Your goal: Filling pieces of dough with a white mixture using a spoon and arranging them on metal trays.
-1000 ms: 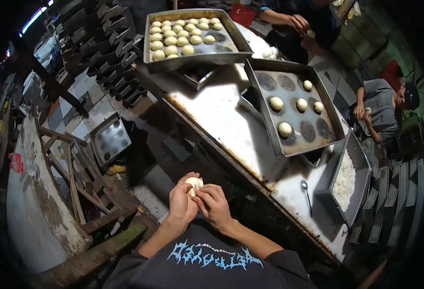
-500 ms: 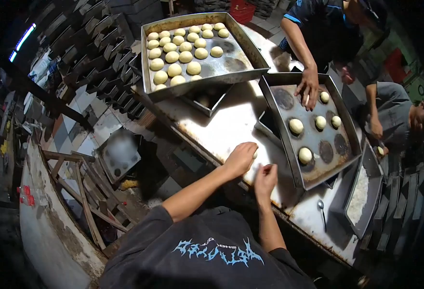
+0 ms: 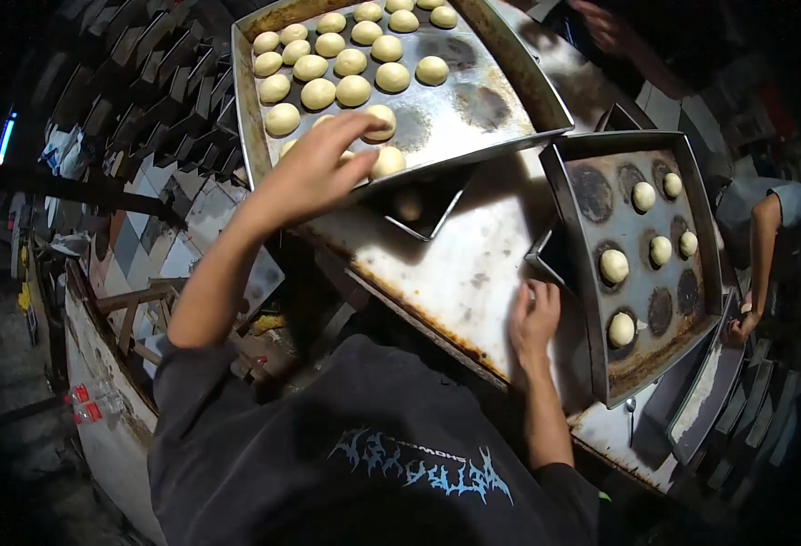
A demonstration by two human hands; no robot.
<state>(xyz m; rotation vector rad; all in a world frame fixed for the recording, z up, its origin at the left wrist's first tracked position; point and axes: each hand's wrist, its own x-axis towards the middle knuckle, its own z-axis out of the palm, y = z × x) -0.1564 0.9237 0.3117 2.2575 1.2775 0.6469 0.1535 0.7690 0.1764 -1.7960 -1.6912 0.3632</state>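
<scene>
- Left hand (image 3: pixel 314 168): thumb and fingers apart, grip over the near edge of the left tray (image 3: pixel 510 86).
- Dough ball (image 3: pixel 389 162) in that tray, just right of the thumb tip. Can't tell if they touch.
- Second ball (image 3: pixel 382 111) right at the fingertips, partly covered by them; contact also unclear.
- Right hand (image 3: pixel 535 314): fingers loosely curled, by the desk (image 3: pixel 446 291) top, just left of the right tray (image 3: pixel 633 364). Palm hidden, so can't tell if this grip is apart or together.
- Left tray: metal, pale round balls in rough rows, mostly left and middle; dark round marks on its bare right part.
- Small tray (image 3: pixel 423 223) under it, one corner poking out on the near side.
- Right tray: six balls, spaced apart, more dark round spots between them.
- Spoon (image 3: pixel 632 414) on the desk, near end of right tray.
- Grey bin (image 3: pixel 660 419) right of spoon, white stuff inside.
- Co-worker's hand (image 3: pixel 742 326) at the bin's far end.
- Another person's hand (image 3: pixel 605 27) at the far side, blurred.
- Stacked metal trays (image 3: pixel 173 73) far left, beyond the desk.
</scene>
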